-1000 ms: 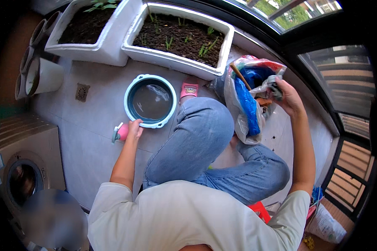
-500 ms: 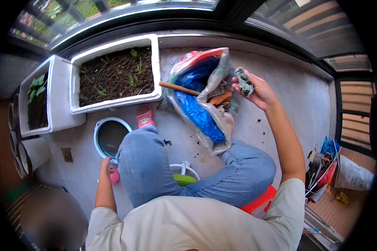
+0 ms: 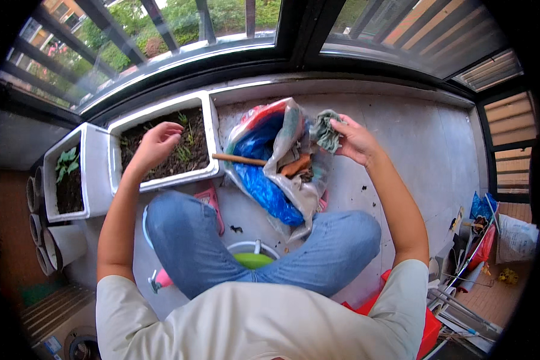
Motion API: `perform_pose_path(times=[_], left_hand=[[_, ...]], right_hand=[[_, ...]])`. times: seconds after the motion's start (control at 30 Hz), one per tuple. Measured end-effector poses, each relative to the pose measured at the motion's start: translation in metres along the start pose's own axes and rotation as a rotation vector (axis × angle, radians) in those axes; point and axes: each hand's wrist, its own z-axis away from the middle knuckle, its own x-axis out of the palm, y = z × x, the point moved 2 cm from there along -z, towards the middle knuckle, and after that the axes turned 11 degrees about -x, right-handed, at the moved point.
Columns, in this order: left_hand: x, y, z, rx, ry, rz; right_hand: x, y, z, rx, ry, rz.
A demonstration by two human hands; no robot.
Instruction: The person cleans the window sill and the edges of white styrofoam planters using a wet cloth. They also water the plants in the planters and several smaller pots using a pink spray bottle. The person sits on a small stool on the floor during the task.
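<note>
In my right hand (image 3: 355,141) is a crumpled grey-green cloth (image 3: 327,131), gripped between fingers and thumb at the right edge of a plastic bag. My left hand (image 3: 159,144) hovers over the larger white planter box (image 3: 212,129), its fingers loosely bent and nothing visible in them. Between the hands stands the open plastic bag (image 3: 274,174), with a blue lining (image 3: 264,195) and an orange-brown piece (image 3: 296,166) inside. A wooden stick (image 3: 240,159) juts out of it to the left.
A smaller white planter (image 3: 96,168) and several pots (image 3: 66,246) stand at the left. Pink slippers (image 3: 210,207) lie before my crossed legs. A pail with something green (image 3: 252,260) sits between them. My left knee mostly hides a light-blue basin (image 3: 147,228). Clutter fills the right.
My left hand has left the basin's side and risen forward to above the planter. The cloth in my right hand has moved slightly left and hangs looser. My view has tilted up toward the windows.
</note>
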Motion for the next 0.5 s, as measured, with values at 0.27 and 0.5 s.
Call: perform_pose_path(times=[0.27,0.5], left_hand=[[0.049,-0.005,-0.044,-0.113,-0.23,0.029],[0.058,-0.029,-0.056,-0.173,-0.155,0.084]], right_hand=[[-0.063,0.031,-0.148,-0.034,0.348,0.036],[-0.089,0.029,-0.27,-0.949,0.741,1.558]])
